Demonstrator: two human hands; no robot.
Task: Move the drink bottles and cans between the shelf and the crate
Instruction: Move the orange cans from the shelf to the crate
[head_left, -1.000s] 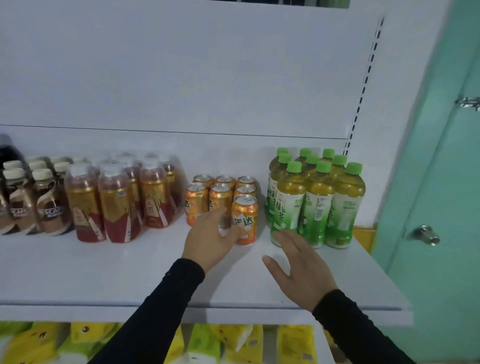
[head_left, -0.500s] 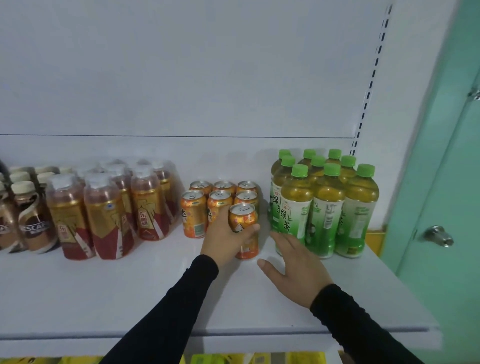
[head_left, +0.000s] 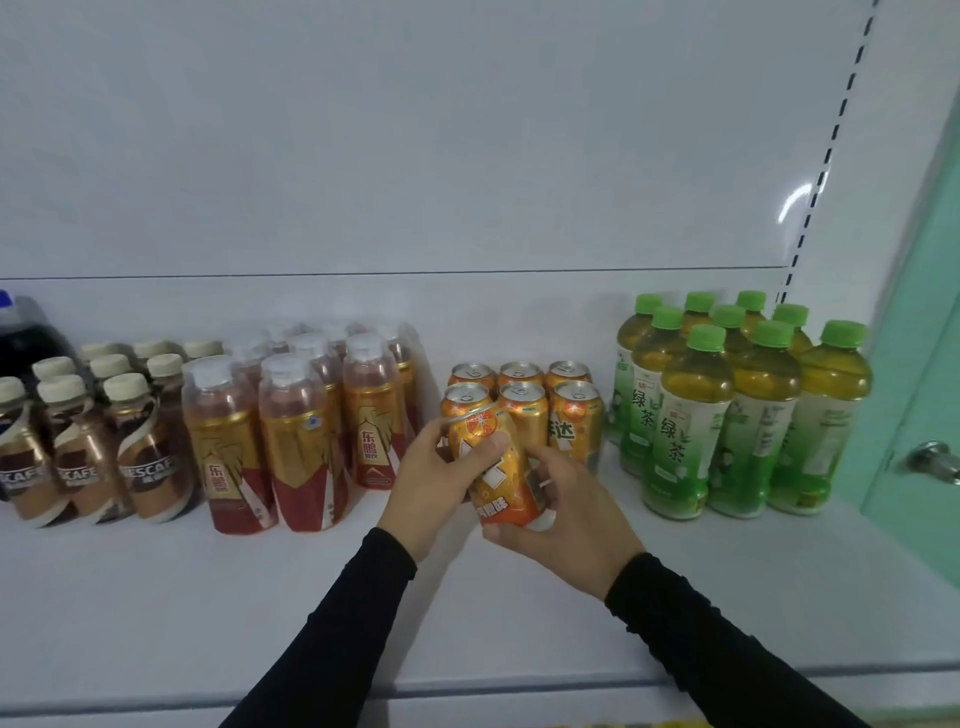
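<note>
An orange can (head_left: 498, 467) is lifted off the white shelf (head_left: 156, 597) and tilted, its top leaning left. My left hand (head_left: 431, 478) grips its upper part. My right hand (head_left: 566, 514) wraps its lower end from the right. Behind it stand several more orange cans (head_left: 524, 400) in two rows. To the right is a block of green tea bottles (head_left: 727, 410) with green caps. No crate is in view.
Red-and-gold bottles (head_left: 296, 431) with clear caps stand left of the cans, and brown coffee bottles (head_left: 83, 462) stand further left. A dark large bottle (head_left: 26, 338) is at the far left. A teal door with a metal knob (head_left: 935, 460) borders the shelf's right end.
My left hand has picked the front orange can up from the shelf and tilted it. My right hand has come off the shelf and closed on the can's lower end.
</note>
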